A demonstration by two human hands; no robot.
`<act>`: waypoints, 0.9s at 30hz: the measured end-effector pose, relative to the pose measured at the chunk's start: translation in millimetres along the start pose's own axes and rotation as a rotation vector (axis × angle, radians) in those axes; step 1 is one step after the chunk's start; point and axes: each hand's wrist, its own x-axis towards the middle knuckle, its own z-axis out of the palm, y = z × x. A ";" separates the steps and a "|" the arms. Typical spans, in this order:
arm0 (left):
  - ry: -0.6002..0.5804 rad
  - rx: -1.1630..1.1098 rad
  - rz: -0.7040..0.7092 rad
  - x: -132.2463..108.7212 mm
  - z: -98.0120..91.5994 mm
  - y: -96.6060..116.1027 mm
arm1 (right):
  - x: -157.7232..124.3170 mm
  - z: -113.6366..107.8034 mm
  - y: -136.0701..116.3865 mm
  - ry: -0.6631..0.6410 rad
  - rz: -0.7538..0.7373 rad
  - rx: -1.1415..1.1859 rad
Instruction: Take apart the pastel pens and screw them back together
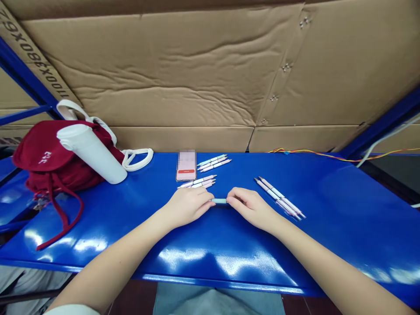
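A light green pen (219,201) lies crosswise between my two hands, just above the blue table. My left hand (192,202) pinches its left end, and the fingers hide that part. At the right end, the fingertips of my right hand (251,205) close on the tip. Behind my left hand lie several white and pink pens (203,180), partly covered by it. Farther back rests another small group of pens (215,162), some pale green and some pink. To the right of my right hand, several pens (278,197) lie side by side at a slant.
A phone (186,166) with a lit screen lies behind my left hand. On the left, a white bottle (92,153) leans on a red bag (62,153). Cardboard (197,78) walls the back of the blue table (344,210). Coloured wires (311,152) run along the right rear edge.
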 end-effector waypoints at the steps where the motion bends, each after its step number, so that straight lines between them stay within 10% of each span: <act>1: -0.006 -0.005 0.003 -0.1 0.0 0.3 | 0.5 -0.1 0.3 0.008 -0.008 -0.011; 27: -0.024 -0.014 0.023 -0.2 -1.9 1.9 | 0.5 0.6 2.9 -0.037 0.083 0.130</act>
